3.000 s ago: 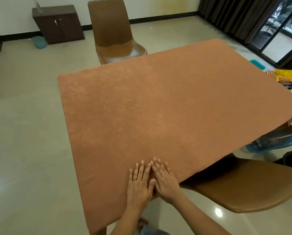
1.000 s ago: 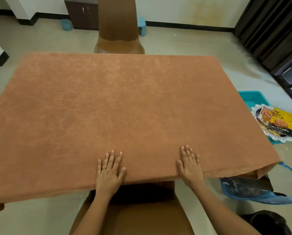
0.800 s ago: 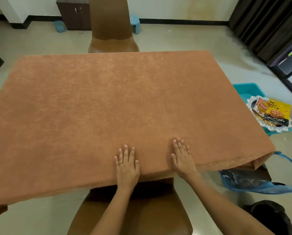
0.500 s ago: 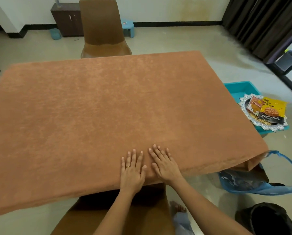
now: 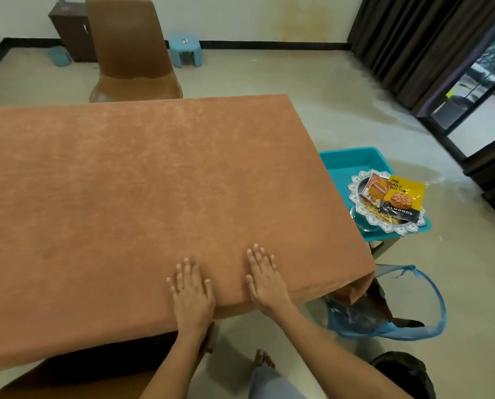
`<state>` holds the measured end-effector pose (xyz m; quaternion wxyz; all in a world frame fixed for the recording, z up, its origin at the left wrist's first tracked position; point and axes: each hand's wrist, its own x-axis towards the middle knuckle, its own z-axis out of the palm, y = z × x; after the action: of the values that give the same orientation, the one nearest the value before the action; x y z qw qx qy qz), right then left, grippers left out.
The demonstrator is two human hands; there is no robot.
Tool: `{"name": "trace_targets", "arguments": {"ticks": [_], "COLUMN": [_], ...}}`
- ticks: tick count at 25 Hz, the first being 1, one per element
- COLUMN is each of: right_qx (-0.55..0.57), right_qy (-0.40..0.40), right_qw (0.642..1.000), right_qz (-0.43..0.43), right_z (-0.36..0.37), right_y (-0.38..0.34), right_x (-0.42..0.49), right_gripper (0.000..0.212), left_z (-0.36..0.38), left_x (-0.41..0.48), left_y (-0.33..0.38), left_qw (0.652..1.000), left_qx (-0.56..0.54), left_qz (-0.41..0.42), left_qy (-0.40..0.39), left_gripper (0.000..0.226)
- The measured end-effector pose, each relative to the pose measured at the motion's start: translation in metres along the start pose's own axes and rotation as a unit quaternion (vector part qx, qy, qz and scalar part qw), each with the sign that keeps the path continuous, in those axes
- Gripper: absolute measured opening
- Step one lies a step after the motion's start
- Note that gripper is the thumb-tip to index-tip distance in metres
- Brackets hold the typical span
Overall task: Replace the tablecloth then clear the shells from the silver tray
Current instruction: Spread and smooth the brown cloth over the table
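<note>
A rust-orange tablecloth [image 5: 142,191] covers the whole table top and hangs over its near edge. My left hand [image 5: 191,292] lies flat on the cloth by the near edge, fingers straight, a ring on one finger. My right hand [image 5: 263,280] lies flat a little to its right, also with straight fingers. The silver tray [image 5: 355,185] with a scalloped rim sits off the table to the right, on a teal bin [image 5: 347,162]. Snack packets [image 5: 398,197] lie on the tray, and small pale shells [image 5: 380,216] show beneath them.
A brown chair [image 5: 128,53] stands at the far side, another brown chair [image 5: 68,381] under the near edge. A blue plastic bag [image 5: 384,321] lies on the floor by the right corner, a dark bin [image 5: 404,375] near it. A blue stool [image 5: 186,50] and dark cabinet [image 5: 71,30] stand by the wall.
My hands have slid apart along the near edge, the right one moving toward the right corner. The view has shifted right, bringing the tray and bin closer.
</note>
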<state>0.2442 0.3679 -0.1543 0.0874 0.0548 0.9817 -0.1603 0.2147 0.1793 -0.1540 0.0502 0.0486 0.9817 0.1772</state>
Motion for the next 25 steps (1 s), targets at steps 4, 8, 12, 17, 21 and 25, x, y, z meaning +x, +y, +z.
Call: {"name": "trace_targets", "arguments": {"ticks": [4, 8, 12, 17, 21, 25], "right_qx": [-0.001, -0.049, -0.053, -0.010, 0.016, -0.012], "right_qy": [0.010, 0.024, 0.019, 0.041, 0.031, 0.046], "right_qw": [0.998, 0.998, 0.994, 0.998, 0.999, 0.999], "right_qz": [-0.060, -0.012, 0.096, 0.047, -0.026, 0.025], "right_z": [0.007, -0.022, -0.066, -0.059, -0.031, -0.040], "right_y": [0.012, 0.105, 0.199, 0.157, 0.101, 0.159], "right_x": [0.004, 0.001, -0.015, -0.007, 0.010, 0.007], "right_gripper": [0.055, 0.059, 0.064, 0.072, 0.058, 0.060], "left_z": [0.034, 0.038, 0.036, 0.041, 0.059, 0.075], "left_x": [0.004, 0.002, 0.004, 0.016, 0.032, 0.033], "left_y": [0.063, 0.049, 0.054, 0.108, 0.158, 0.151], "left_qw": [0.994, 0.993, 0.994, 0.992, 0.987, 0.987], "left_qx": [0.000, 0.037, 0.033, -0.004, -0.034, 0.020], "left_qz": [0.096, 0.101, 0.097, 0.118, 0.153, 0.154], "left_qy": [-0.053, -0.047, -0.048, -0.038, -0.031, -0.038], "left_gripper": [0.062, 0.063, 0.069, 0.060, 0.057, 0.057]}}
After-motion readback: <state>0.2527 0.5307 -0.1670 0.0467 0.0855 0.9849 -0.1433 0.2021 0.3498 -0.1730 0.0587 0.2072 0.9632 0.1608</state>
